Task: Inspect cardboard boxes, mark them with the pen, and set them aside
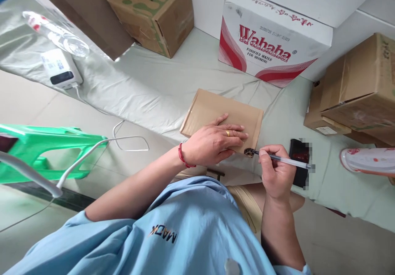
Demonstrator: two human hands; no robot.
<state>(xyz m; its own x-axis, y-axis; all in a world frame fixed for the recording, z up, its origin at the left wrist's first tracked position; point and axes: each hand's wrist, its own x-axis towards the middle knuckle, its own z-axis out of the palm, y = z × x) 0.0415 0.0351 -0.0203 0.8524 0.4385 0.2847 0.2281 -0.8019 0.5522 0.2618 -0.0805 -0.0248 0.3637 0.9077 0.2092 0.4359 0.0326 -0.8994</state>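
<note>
The pen (288,160) runs left to right, its tip pointing left onto the near right corner of the brown cardboard (226,108) on the desk (154,82). The right hand's (275,174) grip clamps it; the left hand (212,142) lies flat, fingers apart.

Peripheral items on and beside the cloth-covered bench (138,86)
A red-and-white Wahaha carton (268,40) stands at the rear, between a green-printed brown carton (173,26) on the left and another brown carton (354,77) on the right. At far left, a clear bottle (69,40) lies beside a white device (60,65) with a cable (84,100) attached; a green stool (55,135) stands on the floor (33,96).
</note>
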